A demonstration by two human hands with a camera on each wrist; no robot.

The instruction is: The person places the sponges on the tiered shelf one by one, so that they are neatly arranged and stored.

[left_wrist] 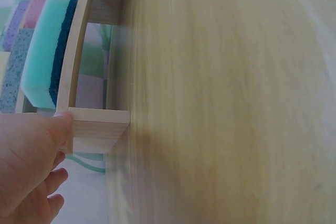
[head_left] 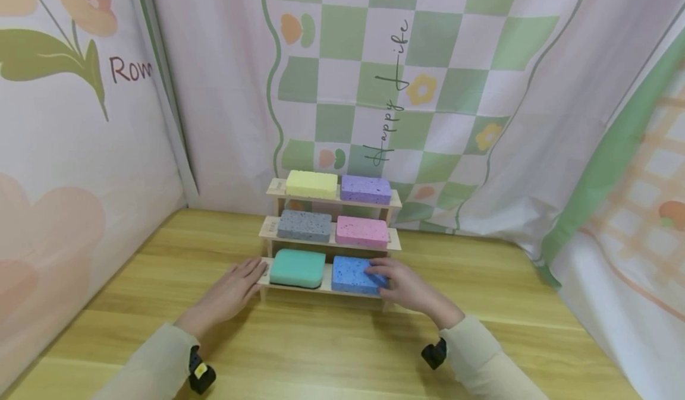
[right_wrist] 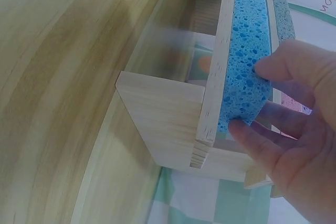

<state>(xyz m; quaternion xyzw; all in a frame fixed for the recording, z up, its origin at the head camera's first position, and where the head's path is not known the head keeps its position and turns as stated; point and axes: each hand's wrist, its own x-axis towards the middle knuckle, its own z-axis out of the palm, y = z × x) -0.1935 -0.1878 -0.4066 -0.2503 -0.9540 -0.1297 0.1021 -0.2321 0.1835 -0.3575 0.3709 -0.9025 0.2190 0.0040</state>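
A three-tier wooden display rack [head_left: 329,290] stands on the table. On its lowest tier, my right hand [head_left: 404,287] grips the right end of a blue sponge [head_left: 350,274]. The right wrist view shows thumb and fingertips on this porous sponge [right_wrist: 247,40], which sits on the board. My left hand [head_left: 235,287] holds the left end of the same tier, its thumb at the front corner in the left wrist view. Beside that hand lies a teal sponge [head_left: 297,267] with a dark scouring layer [left_wrist: 62,51] underneath.
Grey [head_left: 304,226] and pink sponges [head_left: 362,232] lie on the middle tier. Yellow [head_left: 311,183] and purple sponges [head_left: 366,189] occupy the top one. Behind the rack hangs a checkered curtain [head_left: 396,91]; patterned cloth walls [head_left: 64,162] flank the wooden table [head_left: 321,352].
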